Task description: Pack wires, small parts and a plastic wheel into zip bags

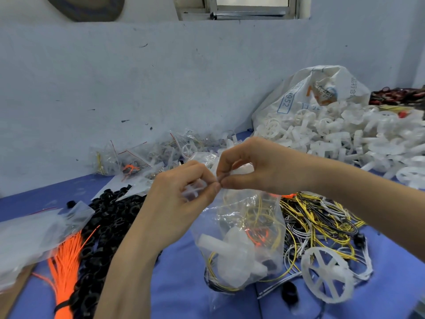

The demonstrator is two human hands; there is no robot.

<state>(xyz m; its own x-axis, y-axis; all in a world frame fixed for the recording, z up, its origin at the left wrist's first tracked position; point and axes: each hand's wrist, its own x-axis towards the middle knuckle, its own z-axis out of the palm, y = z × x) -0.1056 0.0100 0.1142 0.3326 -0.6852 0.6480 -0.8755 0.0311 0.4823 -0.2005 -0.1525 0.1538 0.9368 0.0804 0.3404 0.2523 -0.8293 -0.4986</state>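
Because the zip bag [241, 238] hangs loaded with 1 plastic wheel [232, 252] and wires below both hands, left hand [184, 192] and right hand [250, 166] pinch its mouth together, apparently sealing it.

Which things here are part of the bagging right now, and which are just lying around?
In use:
left hand
right hand
zip bag, pinched at its top by both hands

Lying about:
loose white wheel
orange wire bundle
black rings
white sack
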